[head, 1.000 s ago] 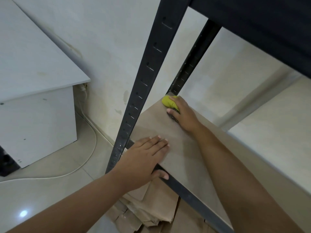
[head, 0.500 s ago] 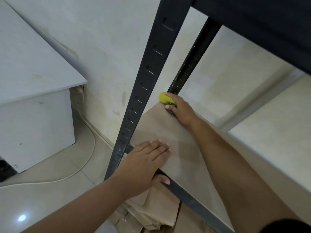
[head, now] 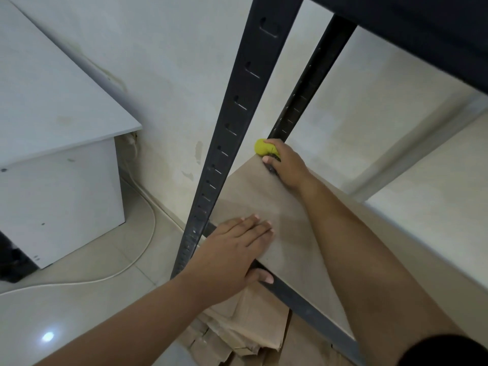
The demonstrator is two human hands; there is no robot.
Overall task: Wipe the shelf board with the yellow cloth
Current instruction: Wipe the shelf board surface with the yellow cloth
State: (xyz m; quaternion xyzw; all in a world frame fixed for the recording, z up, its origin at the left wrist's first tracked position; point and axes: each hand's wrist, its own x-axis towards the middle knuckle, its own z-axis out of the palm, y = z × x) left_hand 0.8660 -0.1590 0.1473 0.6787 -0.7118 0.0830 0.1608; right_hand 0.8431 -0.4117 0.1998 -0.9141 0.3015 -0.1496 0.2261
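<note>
The brown shelf board lies in a black metal rack. My right hand grips a balled-up yellow cloth at the board's far left corner, beside the rear post; the cloth sticks out past my fingers over the board's edge. My left hand rests flat on the board's near left corner, fingers straight on top and thumb hooked under the black front rail.
A black slotted front post rises just left of my left hand; a rear post stands behind the cloth. A dark upper shelf hangs overhead. Folded cardboard lies under the board. A white cabinet and a cable sit left.
My right hand has pushed the yellow cloth further toward the far left corner, now past the board's edge. My left hand has stayed in place on the board.
</note>
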